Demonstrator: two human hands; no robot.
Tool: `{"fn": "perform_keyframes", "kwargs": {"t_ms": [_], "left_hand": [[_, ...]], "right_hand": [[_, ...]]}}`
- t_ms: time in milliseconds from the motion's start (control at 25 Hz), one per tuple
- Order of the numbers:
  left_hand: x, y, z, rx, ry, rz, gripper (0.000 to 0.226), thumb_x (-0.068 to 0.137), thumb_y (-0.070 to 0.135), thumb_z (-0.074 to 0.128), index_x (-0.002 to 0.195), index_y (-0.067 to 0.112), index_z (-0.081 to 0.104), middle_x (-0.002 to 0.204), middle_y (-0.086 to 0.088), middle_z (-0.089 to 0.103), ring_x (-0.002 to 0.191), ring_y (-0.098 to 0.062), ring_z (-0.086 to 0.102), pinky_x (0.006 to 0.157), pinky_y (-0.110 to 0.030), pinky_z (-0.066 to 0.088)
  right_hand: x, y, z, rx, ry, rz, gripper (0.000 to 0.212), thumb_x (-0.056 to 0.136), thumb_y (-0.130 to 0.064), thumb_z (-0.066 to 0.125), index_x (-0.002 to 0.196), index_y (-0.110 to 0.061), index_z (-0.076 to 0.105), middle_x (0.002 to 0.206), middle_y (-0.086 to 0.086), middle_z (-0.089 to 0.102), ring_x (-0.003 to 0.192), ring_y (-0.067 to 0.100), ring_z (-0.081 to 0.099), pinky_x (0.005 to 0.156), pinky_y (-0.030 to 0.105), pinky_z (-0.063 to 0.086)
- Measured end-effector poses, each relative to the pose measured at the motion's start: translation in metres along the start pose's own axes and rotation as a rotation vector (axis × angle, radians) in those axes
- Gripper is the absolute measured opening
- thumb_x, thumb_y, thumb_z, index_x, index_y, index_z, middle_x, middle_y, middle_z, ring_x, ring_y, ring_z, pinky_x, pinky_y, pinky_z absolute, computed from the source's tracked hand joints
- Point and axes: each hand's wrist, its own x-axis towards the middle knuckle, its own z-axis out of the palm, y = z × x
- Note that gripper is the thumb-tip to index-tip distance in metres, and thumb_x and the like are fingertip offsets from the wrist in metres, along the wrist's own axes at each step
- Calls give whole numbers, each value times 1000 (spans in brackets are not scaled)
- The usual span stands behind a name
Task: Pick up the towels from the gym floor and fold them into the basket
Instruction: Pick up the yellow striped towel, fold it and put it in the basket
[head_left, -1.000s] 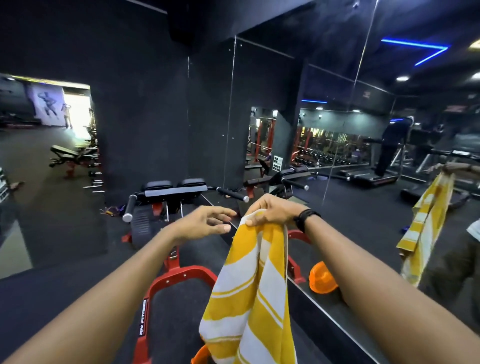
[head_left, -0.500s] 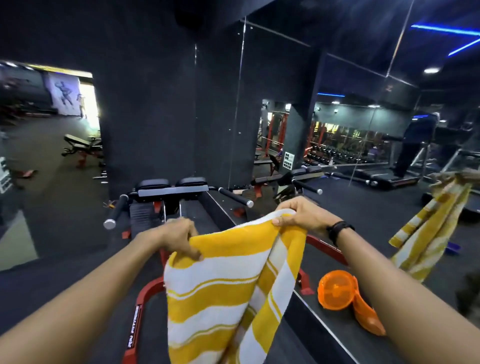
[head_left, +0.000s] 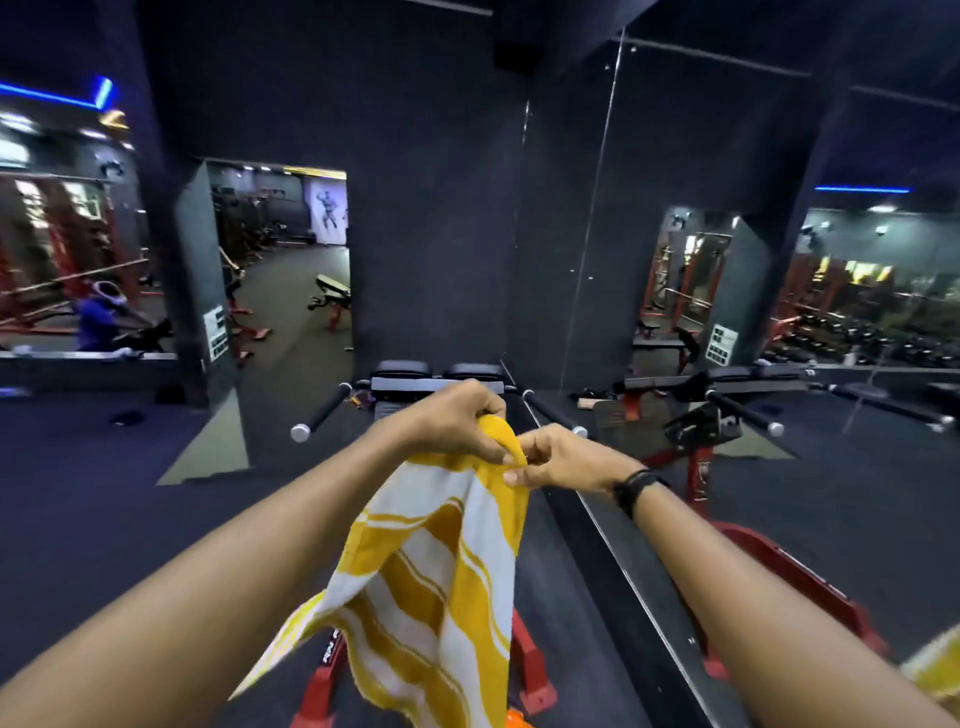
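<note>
A yellow and white striped towel (head_left: 441, 587) hangs in front of me, held up at chest height. My left hand (head_left: 457, 418) and my right hand (head_left: 558, 460) are close together and both pinch the towel's top edge, so the cloth is doubled over and drapes down between my arms. My right wrist wears a black band (head_left: 636, 486). A sliver of orange, the basket (head_left: 519, 719), shows at the bottom edge below the towel; most of it is hidden.
A black and red exercise machine (head_left: 415, 382) with padded rollers and steel-tipped bars stands just ahead; its red base frame (head_left: 524, 670) lies under the towel. A wall mirror (head_left: 779, 364) runs along the right and reflects the machine. Dark floor (head_left: 104, 493) spreads to the left.
My hands, spread wide with the towel stretched between them, have come together, doubling the towel. The view has swung left, so the orange basket's reflection in the mirror is gone.
</note>
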Motion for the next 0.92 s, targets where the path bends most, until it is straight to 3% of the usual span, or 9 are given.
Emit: {"fn": "perform_keyframes", "kwargs": {"t_ms": [120,160,280,400,480,640,720,800,920], "left_hand": [[-19,-24,-17,146,-103,-251,34,64,34,87,63,19,57,56,10,50,53,-5,45,54,-26,36],[-27,-34,-19,86,-78,-313,32,66,31,86,60,18,58,54,11,51,52,-4,45,55,-26,35],[-38,-35,-10,-487,237,-292,15,71,10,82,77,2,70,73,-3,69,70,-10,62,69,-31,50],[-17,-19,-2,-626,321,-223,25,68,0,82,89,0,70,89,-13,73,84,-20,68,81,-38,55],[-5,-19,2,-550,309,-172,36,61,7,88,87,3,64,84,-12,69,80,-19,64,75,-37,53],[-15,-54,9,-530,318,-248,35,63,27,89,81,4,69,77,-10,67,73,-17,58,68,-32,43],[-17,-52,13,-630,362,-253,18,70,21,82,78,8,72,75,-6,70,71,-13,61,67,-27,46],[-7,-40,14,-566,333,-206,9,75,13,79,78,7,73,76,-8,70,70,-11,60,62,-22,45],[2,-36,16,-488,326,-161,9,75,12,80,80,7,74,74,-10,69,67,-11,56,57,-21,41]], "right_hand": [[-4,11,-16,181,64,-96,11,87,-12,65,85,-6,56,85,7,61,78,11,56,75,27,46],[-5,16,-20,243,83,-107,10,86,-12,64,85,-9,55,84,6,62,76,10,57,75,25,48],[1,26,-24,264,68,-76,13,81,-12,70,86,-10,57,84,9,64,75,14,59,71,28,47],[17,15,-12,285,34,-77,29,77,-12,75,102,-5,63,97,12,68,88,19,64,81,34,52],[25,8,-13,315,44,-149,42,74,-25,78,106,-2,64,101,11,67,93,19,62,85,34,51],[23,12,-33,484,164,-208,61,58,-45,88,95,-3,62,89,5,69,80,12,65,70,23,55],[24,13,-36,518,135,-177,61,54,-43,90,92,-5,62,90,7,69,80,14,66,71,24,57],[32,3,-32,477,91,-148,55,57,-41,89,95,-7,67,93,10,70,82,15,67,72,25,57],[43,-17,-26,394,155,-173,38,60,-38,85,80,-10,68,73,4,69,64,7,63,60,17,53]]}}
